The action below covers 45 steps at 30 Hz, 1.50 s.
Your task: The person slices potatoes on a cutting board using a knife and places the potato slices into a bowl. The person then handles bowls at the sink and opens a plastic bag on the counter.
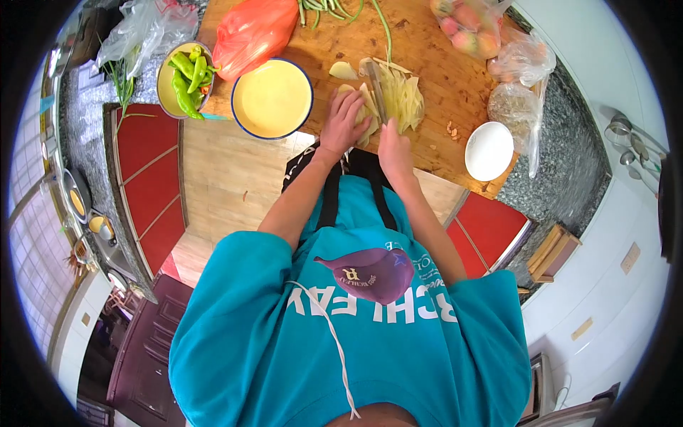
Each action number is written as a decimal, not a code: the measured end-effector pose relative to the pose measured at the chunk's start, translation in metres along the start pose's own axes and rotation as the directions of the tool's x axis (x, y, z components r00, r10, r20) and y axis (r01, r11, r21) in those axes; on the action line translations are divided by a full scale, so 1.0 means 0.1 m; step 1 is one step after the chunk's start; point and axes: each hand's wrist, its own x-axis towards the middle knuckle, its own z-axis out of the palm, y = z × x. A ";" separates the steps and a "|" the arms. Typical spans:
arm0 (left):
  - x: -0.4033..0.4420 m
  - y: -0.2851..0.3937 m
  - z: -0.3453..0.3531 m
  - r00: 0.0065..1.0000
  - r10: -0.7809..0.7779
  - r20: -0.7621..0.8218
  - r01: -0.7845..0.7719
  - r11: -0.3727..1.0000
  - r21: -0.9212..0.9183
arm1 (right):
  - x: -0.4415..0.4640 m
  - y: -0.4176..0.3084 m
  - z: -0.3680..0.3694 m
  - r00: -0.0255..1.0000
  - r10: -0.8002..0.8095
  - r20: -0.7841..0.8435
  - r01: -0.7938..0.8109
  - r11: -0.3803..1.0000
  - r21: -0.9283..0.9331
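My right hand is closed round the handle of a kitchen knife. The blade points away from me, on the wooden cutting board. To its left, my left hand presses bent fingers on pale yellow slices that look like potato. A heap of thin cut slices lies against the blade's right side. One loose slice rests beyond my left hand. Part of the slices is hidden under my fingers.
Left of my hands stand a yellow blue-rimmed bowl, a bowl of green peppers and a red plastic bag. Green beans lie at the far edge. On the right are a white bowl and bagged produce.
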 end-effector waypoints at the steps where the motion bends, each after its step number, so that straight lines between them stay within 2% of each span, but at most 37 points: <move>1: 0.00 0.01 0.00 1.000 -0.004 0.003 0.004 1.000 -0.010 | -0.05 -0.06 -0.08 1.000 0.025 0.006 -0.025 0.999 -0.033; 10: 0.01 0.01 -0.06 1.000 0.000 0.013 0.000 1.000 -0.029 | -0.26 -0.05 -0.10 1.000 -0.009 0.023 0.011 0.995 -0.103; 20: 0.00 0.00 -0.02 1.000 -0.006 0.010 0.006 1.000 -0.026 | -0.20 0.01 -0.10 0.997 0.008 0.081 -0.002 0.997 -0.073; 23: -0.01 -0.02 -0.02 1.000 0.020 0.015 -0.019 1.000 -0.019 | -0.17 0.09 -0.02 0.997 0.022 0.071 -0.014 0.993 -0.114; 36: 0.00 0.02 -0.09 1.000 -0.001 0.023 0.004 0.992 -0.129 | -0.26 -0.08 -0.18 0.997 -0.020 -0.078 0.017 0.999 -0.046; 39: 0.11 0.03 -0.13 0.999 -0.024 0.032 0.027 0.994 -0.108 | -0.28 -0.03 -0.16 0.994 -0.017 -0.110 0.013 0.999 -0.036; 41: 0.26 0.15 -0.22 0.992 -0.104 0.066 0.105 0.995 -0.002 | -0.33 0.01 -0.15 0.994 0.006 -0.113 -0.009 1.000 -0.030; 45: 0.36 0.19 -0.20 0.986 -0.117 0.116 0.111 0.992 0.056 | -0.31 0.07 -0.10 0.989 -0.048 -0.140 0.049 0.999 0.005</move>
